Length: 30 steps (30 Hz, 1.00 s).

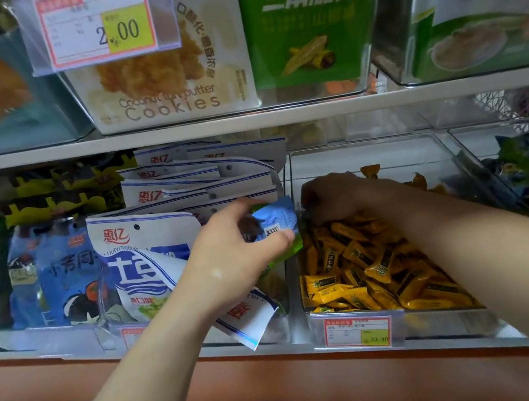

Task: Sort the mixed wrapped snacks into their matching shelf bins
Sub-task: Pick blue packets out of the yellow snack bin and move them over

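Yellow wrapped snacks (370, 263) fill a clear bin (387, 154) on the lower shelf, above a red-bordered price tag (358, 332) whose figures are too blurred to read surely. The right grip (335, 196) reaches into the bin's back left corner, fingers curled down among the wrappers; I cannot tell whether it holds one. The left grip (227, 258) hovers just left of that bin, pinching a small blue packet (276, 221) with a barcode and a green packet (287, 254) beneath it. Behind this grip stand white-and-blue bags (146, 250) printed "惠亿" and "HUIYI". Further blue and green wrapped snacks (528, 165) lie in the next bin to the right. On the upper shelf, a box (169, 87) reads "Coconut tart butter Cookies", a green carton (314, 19) reads "三角脆骨", and a tag (96, 22) shows "2.00".
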Each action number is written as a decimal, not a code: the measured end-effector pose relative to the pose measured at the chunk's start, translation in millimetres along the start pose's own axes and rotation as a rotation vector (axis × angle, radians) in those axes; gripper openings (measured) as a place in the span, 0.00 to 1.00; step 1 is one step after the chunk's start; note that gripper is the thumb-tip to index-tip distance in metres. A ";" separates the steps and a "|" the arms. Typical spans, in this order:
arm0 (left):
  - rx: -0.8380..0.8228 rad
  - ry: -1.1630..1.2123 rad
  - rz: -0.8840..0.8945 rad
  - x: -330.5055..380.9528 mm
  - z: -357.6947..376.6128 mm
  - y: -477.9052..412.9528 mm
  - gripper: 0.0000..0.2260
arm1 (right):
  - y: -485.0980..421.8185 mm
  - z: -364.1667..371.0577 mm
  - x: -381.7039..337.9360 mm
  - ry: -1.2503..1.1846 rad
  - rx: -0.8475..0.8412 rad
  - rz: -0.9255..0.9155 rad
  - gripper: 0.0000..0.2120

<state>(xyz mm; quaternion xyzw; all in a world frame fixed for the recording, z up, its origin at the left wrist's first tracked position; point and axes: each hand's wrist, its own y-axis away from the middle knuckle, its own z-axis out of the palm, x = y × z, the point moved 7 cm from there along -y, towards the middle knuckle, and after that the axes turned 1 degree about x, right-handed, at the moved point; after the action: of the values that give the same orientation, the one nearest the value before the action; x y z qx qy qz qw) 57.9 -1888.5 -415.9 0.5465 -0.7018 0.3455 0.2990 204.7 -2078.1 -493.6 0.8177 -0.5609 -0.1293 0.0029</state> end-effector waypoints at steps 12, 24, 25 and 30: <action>0.002 -0.007 0.014 10.2 3.7 -0.5 0.24 | 21.9 -7.1 -0.4 0.118 0.174 -0.076 0.21; 0.041 0.028 0.034 12.8 6.5 -4.6 0.19 | 27.4 -18.7 -13.6 0.038 0.323 -0.124 0.13; 0.042 0.039 0.035 13.7 7.3 -4.8 0.18 | 33.9 -23.3 -14.8 0.012 0.352 -0.130 0.12; 0.075 0.173 0.025 15.1 9.6 -4.6 0.18 | 90.1 -57.5 -18.6 -0.372 0.497 -0.141 0.04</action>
<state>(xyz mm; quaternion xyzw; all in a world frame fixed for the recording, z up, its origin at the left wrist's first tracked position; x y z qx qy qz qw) 58.6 -1905.5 -408.7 0.5165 -0.6667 0.4214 0.3334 128.2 -2102.4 -420.6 0.7925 -0.5082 -0.1356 -0.3087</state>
